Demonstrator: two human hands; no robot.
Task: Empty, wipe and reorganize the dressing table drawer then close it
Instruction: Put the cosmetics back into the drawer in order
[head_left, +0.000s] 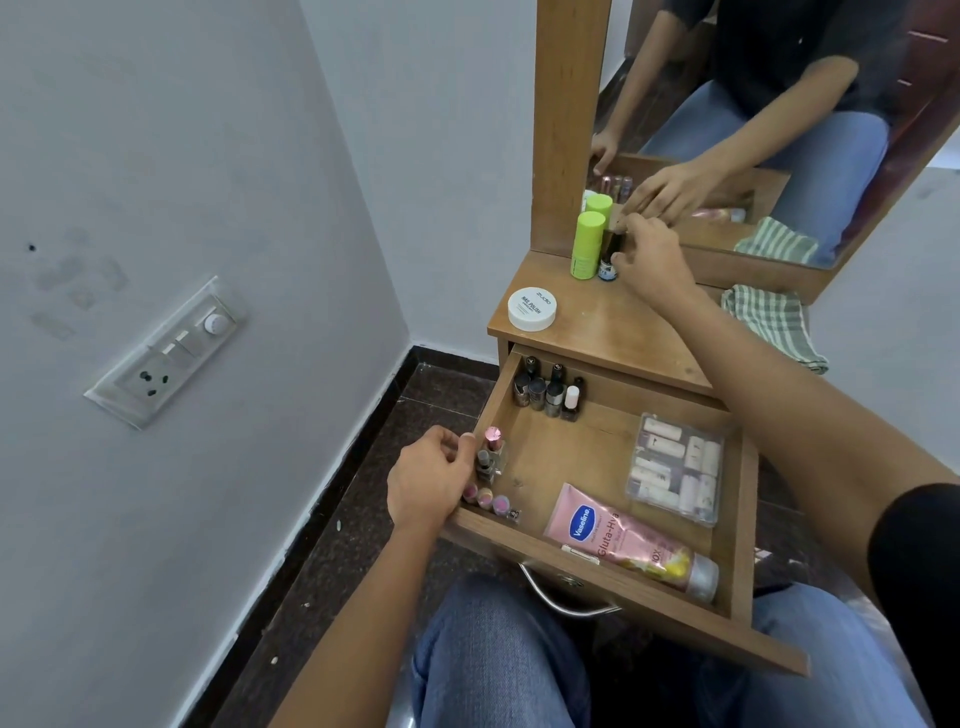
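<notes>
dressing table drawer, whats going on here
A person sits at the open drawer, apparently part-way through emptying it. The right hand pinches a small dark bottle standing on the tabletop beside a green-capped bottle. The left hand grips the drawer's left wall. Still inside are nail polishes, a Vaseline tube and a clear box.

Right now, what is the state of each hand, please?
Left hand: curled at the drawer's left wall; grip cannot be told.
Right hand: grips the small dark bottle.
</notes>
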